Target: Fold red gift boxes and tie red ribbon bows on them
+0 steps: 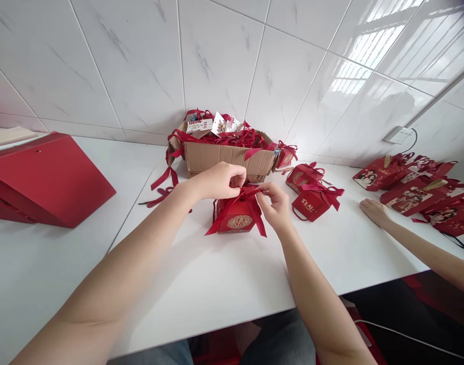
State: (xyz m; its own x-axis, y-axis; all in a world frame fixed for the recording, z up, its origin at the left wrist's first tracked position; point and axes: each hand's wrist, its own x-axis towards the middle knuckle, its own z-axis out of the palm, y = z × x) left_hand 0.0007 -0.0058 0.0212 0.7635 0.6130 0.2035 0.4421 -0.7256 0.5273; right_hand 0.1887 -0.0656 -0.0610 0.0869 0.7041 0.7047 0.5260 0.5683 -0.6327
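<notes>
The small red gift box (236,223) looks light and card-stiff, likely easy to dent, so its lower sides seem the safest hold; its ribbon (250,191), probably soft and slippery, suits a pinch. On the white table (201,274), it sits beneath the left hand (224,181) and left of the right hand (274,204); all 2 pinch the ribbon.

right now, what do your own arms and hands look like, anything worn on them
Both are bare human limbs. The left hand and right hand have no gloves, and no rings are visible, though some fingers are partly hidden. The left forearm and right forearm show no sleeve, watch, bracelet or cable within view.
</notes>
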